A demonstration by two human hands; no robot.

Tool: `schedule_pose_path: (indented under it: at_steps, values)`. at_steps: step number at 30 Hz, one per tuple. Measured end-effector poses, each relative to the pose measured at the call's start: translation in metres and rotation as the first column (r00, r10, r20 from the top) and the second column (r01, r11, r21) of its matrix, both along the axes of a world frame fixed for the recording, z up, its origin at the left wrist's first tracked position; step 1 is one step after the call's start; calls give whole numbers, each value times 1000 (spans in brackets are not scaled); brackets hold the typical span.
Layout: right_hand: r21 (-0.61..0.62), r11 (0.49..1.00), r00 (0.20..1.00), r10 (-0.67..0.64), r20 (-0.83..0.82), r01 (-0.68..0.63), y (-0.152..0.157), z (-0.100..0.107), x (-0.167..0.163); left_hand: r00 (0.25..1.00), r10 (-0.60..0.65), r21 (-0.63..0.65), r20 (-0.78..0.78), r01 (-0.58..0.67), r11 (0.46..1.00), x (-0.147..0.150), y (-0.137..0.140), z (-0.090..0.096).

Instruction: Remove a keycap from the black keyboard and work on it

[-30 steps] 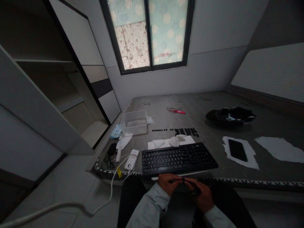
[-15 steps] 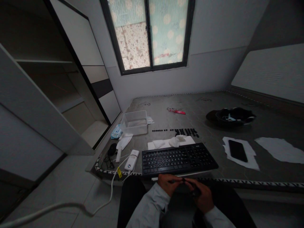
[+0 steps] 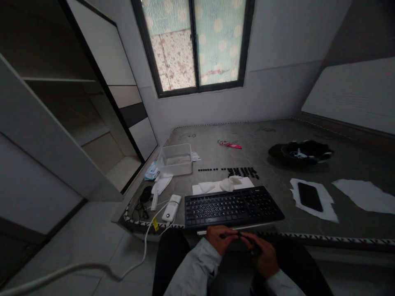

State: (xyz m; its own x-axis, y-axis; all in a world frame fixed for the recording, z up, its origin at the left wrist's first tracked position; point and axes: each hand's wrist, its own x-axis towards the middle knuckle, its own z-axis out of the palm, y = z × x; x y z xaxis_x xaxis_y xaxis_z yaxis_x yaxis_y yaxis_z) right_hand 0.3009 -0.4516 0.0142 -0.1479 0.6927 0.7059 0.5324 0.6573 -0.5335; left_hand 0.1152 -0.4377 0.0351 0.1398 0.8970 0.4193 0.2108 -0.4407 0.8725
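head view looks down at both hands held together over the lap, just below the front edge of the surface (image 3: 277, 164). left hand (image 3: 219, 239) pinches a thin dark tool (image 3: 230, 235) whose tip meets the right hand (image 3: 262, 254), which curls around a small dark object, too dim to name. black keyboard (image 3: 233, 205) lies just beyond them, loose keycaps (image 3: 239, 171) farther back.

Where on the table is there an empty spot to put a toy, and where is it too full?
Bare spots: between the red packet and the black bag, and between the keyboard and the phone. Crowded: the left corner around the plastic box, the power bank and the loose keycaps.
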Motion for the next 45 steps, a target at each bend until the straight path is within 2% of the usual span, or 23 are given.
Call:
schedule_pose_path:
  at_steps: [9,22,27,32,40,45]
  values:
    - [-16,1000,1000,-13,17,13,-1,1,-1,996,33,-3,-83,-33,999,0,-1,8]
    - [-22,999,999,-25,22,25,0,-2,0,999,48,15,-11,-48,999,2,2,-9]
    - [13,1000,1000,-17,6,17,0,-1,-2,999,1,25,34,-2,1000,1,1,-6]
    - [-14,1000,1000,-1,4,1,0,-4,-1,1000,-4,50,26,3,999,1,-1,-1]
    - [-35,999,1000,-3,-1,3,0,-4,0,998,10,52,55,-13,999,1,-1,-4]
    - [-16,1000,1000,9,-2,-9,1,-6,-1,997,10,42,78,-13,999,3,-2,-3]
